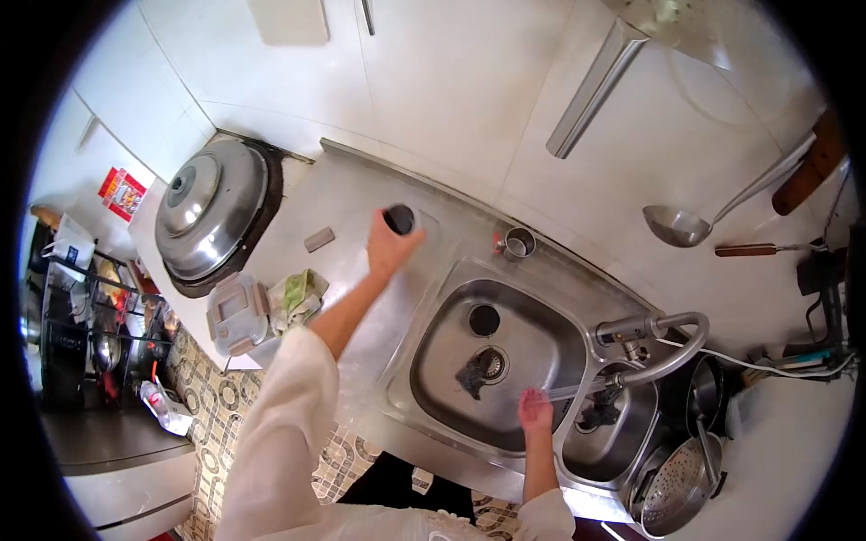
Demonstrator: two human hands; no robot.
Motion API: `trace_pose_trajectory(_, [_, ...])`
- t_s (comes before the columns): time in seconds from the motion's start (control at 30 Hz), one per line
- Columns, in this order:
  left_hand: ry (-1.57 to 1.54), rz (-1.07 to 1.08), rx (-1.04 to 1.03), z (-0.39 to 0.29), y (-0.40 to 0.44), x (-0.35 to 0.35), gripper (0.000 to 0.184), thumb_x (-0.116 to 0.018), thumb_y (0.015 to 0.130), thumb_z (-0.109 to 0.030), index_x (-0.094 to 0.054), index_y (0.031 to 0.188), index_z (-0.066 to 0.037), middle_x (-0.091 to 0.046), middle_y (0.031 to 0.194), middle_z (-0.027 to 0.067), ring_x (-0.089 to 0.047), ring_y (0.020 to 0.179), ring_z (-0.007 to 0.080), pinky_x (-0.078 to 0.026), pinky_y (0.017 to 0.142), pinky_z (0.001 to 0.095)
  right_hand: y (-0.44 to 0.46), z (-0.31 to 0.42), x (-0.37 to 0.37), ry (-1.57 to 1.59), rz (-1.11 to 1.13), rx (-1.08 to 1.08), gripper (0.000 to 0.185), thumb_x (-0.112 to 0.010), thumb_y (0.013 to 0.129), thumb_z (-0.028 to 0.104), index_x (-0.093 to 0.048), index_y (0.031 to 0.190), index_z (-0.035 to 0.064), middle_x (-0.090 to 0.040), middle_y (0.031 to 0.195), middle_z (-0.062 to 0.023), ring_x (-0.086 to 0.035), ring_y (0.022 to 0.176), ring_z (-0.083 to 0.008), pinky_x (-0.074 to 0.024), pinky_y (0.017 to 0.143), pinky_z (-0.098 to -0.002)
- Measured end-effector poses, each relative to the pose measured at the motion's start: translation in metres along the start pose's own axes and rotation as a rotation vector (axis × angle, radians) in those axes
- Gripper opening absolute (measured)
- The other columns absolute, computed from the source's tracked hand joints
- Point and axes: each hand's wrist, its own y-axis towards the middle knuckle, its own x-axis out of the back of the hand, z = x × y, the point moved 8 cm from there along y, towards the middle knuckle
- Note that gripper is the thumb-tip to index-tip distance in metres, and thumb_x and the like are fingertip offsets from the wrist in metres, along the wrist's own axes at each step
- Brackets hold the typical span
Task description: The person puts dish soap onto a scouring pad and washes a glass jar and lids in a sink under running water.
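Observation:
My left hand (390,248) reaches over the steel counter, its fingers wrapped round a dark, round cup-like container (399,218). Much of that container is hidden by the hand. My right hand (535,410) is over the right front part of the large sink basin (442,415), beside a stream of water (568,391) from the faucet (681,347). Its fingers look extended, and nothing shows in it. On the basin floor lie a dark round piece (484,319) and a crumpled dark rag-like thing (472,375) beside the drain (492,362).
A small metal cup (519,243) stands behind the sink. Left on the counter are a grey block (318,239), a green-and-white cloth (298,296) and a lidded plastic container (237,311). A domed wok lid (212,212) sits further left. A ladle (677,225) hangs at right.

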Motion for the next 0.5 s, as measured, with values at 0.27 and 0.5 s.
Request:
trace_pose_trajectory(0.27, [0.492,-0.022,0.053,0.046,0.124,-0.026,0.081,-0.075,0.059,-0.045,-0.036,0.117,-0.004,-0.053,0.109,0.0234,-0.057,0.097,0.0400,-0.047,0.083,0.0469,-0.033,0.008,-0.004,0.014,-0.166,0.209,0.019,-0.047,0.090,0.018,-0.061,0.085,0.0067,-0.065,0.087,-0.0062,-0.062,0.086,-0.0235,-0.0501,0.084,-0.0370])
trace_pose_trajectory(0.5, [0.407,-0.175,-0.419,0.008,0.091,-0.036,0.072,-0.071,0.069,-0.036,-0.040,0.127,-0.005,-0.050,0.123,0.0211,-0.046,0.115,0.0391,-0.038,0.095,0.0477,-0.006,0.015,-0.019,0.122,-0.021,0.115,0.014,-0.052,0.089,0.020,-0.060,0.085,0.0089,-0.064,0.084,-0.0068,-0.061,0.081,-0.0239,-0.0523,0.078,-0.0387])
